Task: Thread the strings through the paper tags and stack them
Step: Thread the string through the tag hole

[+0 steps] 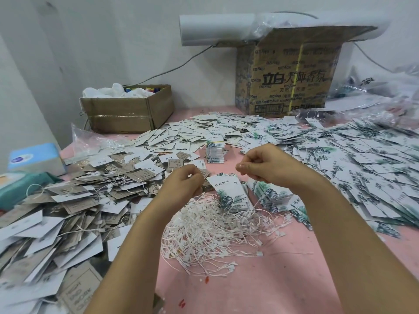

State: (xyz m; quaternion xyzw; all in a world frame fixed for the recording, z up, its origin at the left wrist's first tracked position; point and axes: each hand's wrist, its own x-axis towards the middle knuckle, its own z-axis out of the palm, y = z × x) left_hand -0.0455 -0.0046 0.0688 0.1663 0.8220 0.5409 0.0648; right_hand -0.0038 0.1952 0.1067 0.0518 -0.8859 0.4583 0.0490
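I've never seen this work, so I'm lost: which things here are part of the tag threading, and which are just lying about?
In use: leaf-print tag, held by the left hand; white strings heap; loose tag heaps; small tag stack.
Lying about: small cardboard box; big printed carton; blue tissue box; white roll.

My left hand pinches a white, green-leafed tag, tilted, just right of it. White strings lie tangled in a heap below both hands. My right hand seems to pinch one string.
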